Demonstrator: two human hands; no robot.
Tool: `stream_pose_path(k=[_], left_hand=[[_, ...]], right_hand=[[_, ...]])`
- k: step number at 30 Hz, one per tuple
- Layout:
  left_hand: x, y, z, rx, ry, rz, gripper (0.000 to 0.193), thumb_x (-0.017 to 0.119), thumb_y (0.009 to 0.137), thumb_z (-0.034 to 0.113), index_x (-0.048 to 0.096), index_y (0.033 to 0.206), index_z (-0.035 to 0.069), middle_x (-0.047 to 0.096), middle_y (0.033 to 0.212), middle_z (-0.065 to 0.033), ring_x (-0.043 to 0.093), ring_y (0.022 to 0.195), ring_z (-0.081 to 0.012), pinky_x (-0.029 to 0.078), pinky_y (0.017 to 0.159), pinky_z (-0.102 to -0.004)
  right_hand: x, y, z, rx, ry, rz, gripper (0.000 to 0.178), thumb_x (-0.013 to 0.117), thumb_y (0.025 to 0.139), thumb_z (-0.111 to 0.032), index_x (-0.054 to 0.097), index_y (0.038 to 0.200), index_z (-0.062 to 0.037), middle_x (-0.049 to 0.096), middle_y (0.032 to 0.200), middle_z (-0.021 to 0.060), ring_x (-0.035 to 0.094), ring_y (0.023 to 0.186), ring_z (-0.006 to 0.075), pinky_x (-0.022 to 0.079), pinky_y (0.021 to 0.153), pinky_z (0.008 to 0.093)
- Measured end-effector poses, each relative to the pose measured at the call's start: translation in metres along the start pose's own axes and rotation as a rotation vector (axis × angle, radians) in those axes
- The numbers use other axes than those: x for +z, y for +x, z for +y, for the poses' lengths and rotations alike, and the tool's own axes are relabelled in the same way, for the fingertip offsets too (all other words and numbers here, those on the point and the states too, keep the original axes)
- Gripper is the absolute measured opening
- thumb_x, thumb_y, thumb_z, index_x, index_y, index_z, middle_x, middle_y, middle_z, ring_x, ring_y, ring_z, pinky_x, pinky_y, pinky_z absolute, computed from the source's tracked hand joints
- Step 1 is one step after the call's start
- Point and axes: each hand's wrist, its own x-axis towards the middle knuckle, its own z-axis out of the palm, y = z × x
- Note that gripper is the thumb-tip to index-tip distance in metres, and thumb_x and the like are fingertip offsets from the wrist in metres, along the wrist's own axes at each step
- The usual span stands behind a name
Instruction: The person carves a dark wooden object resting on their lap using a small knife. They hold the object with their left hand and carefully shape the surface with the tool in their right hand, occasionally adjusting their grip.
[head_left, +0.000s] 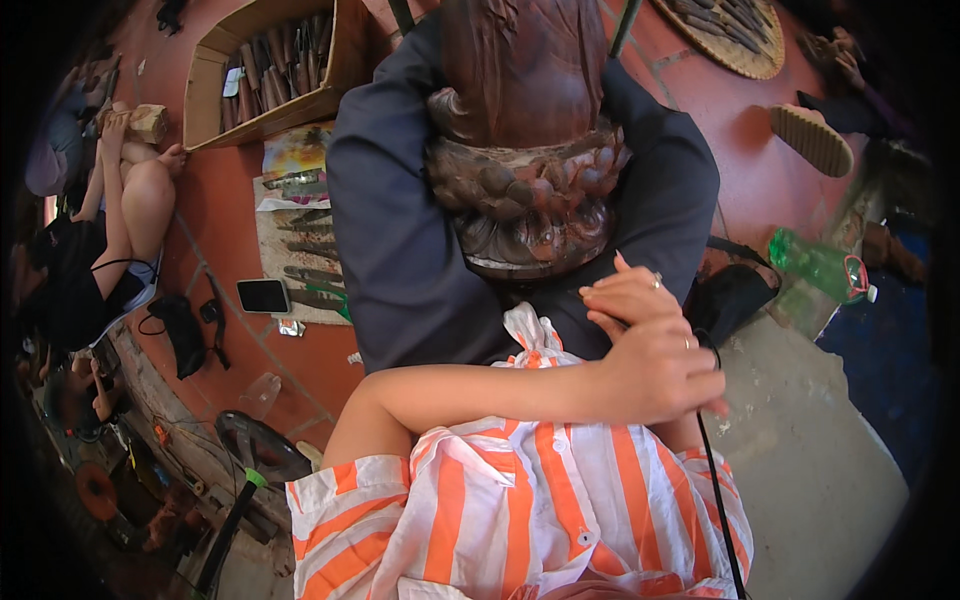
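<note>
My left forearm crosses my body to the right, and my left hand (665, 368) is closed round my right wrist, with a ring on one finger. Just beyond it my right hand (632, 296) shows bent fingers set apart, with a ring and nothing visible in the grasp. My right forearm is mostly hidden behind the left hand. Between my dark-trousered legs stands a dark brown wood carving (530, 195), rounded, with petal-like shapes round its base. Neither hand touches it; the right hand is nearest its lower right side.
Left of my leg, chisel-like tools (310, 245) lie on a mat beside a phone (263, 296). A cardboard box (215, 60) holds wooden-handled tools; a woven tray (765, 55) holds more. A green plastic bottle (815, 262) lies right. Another person's bare leg (150, 205) is at left.
</note>
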Motion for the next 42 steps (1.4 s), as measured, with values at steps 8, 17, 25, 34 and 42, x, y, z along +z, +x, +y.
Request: stream_pose_path(k=[8,17,25,34,42], left_hand=[[0.007,-0.012,0.015,0.050,0.428,-0.057,0.027,0.065,0.074,0.029,0.051,0.061,0.010,0.063,0.073,-0.0116,0.064,0.074,-0.0268,0.048,0.066,-0.0361],[-0.005,0.015,-0.057,0.110,-0.009,0.137,0.040,0.063,0.081,0.043,0.054,0.063,0.008,0.056,0.059,-0.0073,0.058,0.061,-0.0285,0.044,0.062,-0.0385],[-0.011,0.016,-0.078,-0.006,-0.031,0.186,0.039,0.065,0.081,0.039,0.054,0.061,0.008,0.057,0.058,-0.0083,0.058,0.057,-0.0307,0.043,0.060,-0.0392],[-0.003,0.026,-0.076,-0.007,0.128,0.148,0.046,0.057,0.086,0.047,0.053,0.061,0.008,0.060,0.060,-0.0098,0.058,0.055,-0.0317,0.043,0.058,-0.0431],[0.003,0.029,-0.073,-0.014,0.149,0.158,0.047,0.055,0.087,0.048,0.051,0.060,0.009,0.060,0.060,-0.0081,0.058,0.056,-0.0311,0.044,0.057,-0.0422]], right_hand=[[0.004,-0.021,-0.034,0.310,-0.077,-0.030,0.028,0.070,0.077,-0.009,0.066,0.103,-0.0022,0.066,0.101,0.0119,0.062,0.096,0.0265,0.045,0.096,0.0344],[0.020,0.031,0.024,0.259,0.047,0.010,0.037,0.061,0.084,-0.023,0.061,0.117,-0.0053,0.060,0.118,0.0114,0.053,0.109,0.0274,0.043,0.096,0.0370],[0.032,0.047,0.047,0.148,-0.064,-0.027,0.037,0.059,0.086,-0.025,0.061,0.119,-0.0067,0.059,0.119,0.0102,0.052,0.108,0.0265,0.043,0.094,0.0351],[0.015,0.042,0.052,0.141,-0.094,-0.150,0.025,0.066,0.080,-0.014,0.067,0.105,-0.0080,0.065,0.104,0.0071,0.054,0.100,0.0229,0.044,0.086,0.0337],[0.006,0.042,0.050,0.114,-0.125,-0.167,0.024,0.066,0.080,-0.014,0.067,0.103,-0.0077,0.066,0.103,0.0070,0.055,0.098,0.0228,0.045,0.084,0.0334]])
